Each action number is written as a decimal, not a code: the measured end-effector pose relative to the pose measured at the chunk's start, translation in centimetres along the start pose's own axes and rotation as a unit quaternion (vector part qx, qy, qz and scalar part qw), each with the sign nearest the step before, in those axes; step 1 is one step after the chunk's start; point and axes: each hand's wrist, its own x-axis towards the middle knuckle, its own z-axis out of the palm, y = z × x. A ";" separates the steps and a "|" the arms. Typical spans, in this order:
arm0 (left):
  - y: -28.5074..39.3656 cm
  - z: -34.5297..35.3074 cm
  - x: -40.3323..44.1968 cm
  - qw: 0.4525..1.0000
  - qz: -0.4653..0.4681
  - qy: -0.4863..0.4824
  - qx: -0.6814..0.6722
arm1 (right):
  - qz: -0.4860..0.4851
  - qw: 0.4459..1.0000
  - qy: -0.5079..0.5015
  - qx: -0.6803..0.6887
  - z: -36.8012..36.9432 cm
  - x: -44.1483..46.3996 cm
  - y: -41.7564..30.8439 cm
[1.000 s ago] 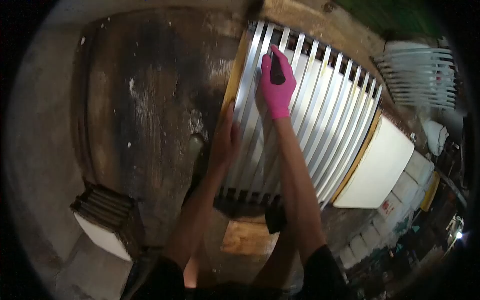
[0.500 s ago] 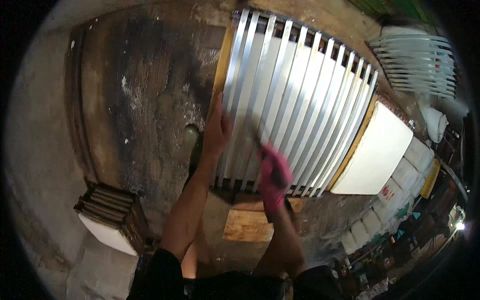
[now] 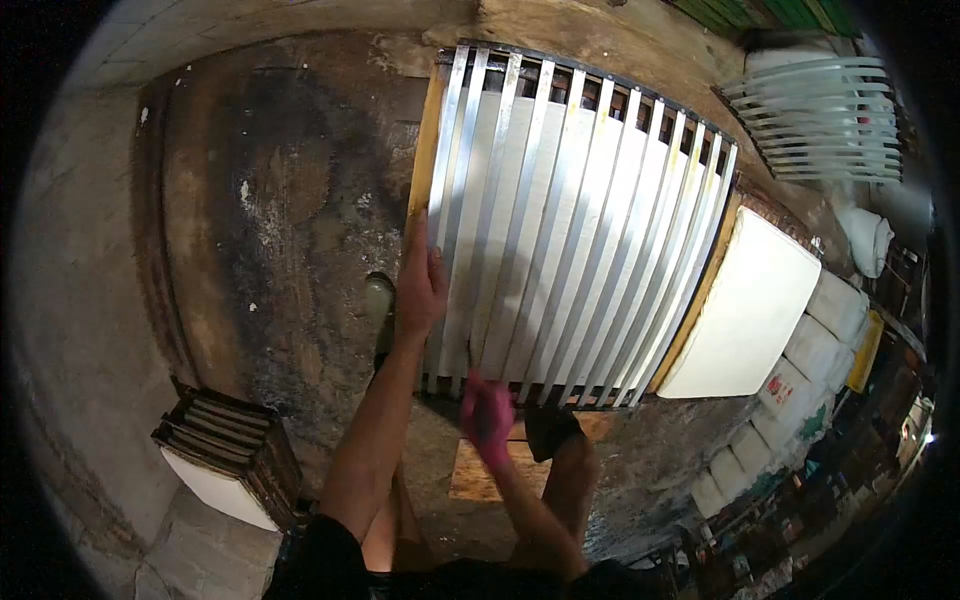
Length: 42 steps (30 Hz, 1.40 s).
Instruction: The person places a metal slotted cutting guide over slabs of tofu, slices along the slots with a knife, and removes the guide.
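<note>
A wide rack of parallel metal slats (image 3: 548,215) lies in front of me over a white slab (image 3: 590,240), which shows through the gaps. My left hand (image 3: 422,285), bare, grips the rack's left edge, its fingers along the side and its thumb toward the slats. At the near edge, my right hand (image 3: 487,408), in a pink glove, is closed around a thin-bladed tool (image 3: 471,356). The narrow blade points away from me, among the left slats. Most of its handle is hidden by the glove, so its exact kind is unclear.
Right of the rack sits another white slab (image 3: 742,305), with white bundles (image 3: 790,390) beyond. A second slatted rack (image 3: 815,120) is at the upper right. A stacked wooden crate (image 3: 225,435) stands lower left. A wooden board (image 3: 490,470) lies near my legs.
My right hand has drawn the tool back toward me and to the left, down to the rack's near edge. My left hand keeps its place on the left edge. The view has shifted slightly.
</note>
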 end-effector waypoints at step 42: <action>-0.9 1.5 -0.4 0.996 -0.022 0.037 0.083 | 0.117 0.990 -0.081 -0.001 -12.0 -1.9 0.0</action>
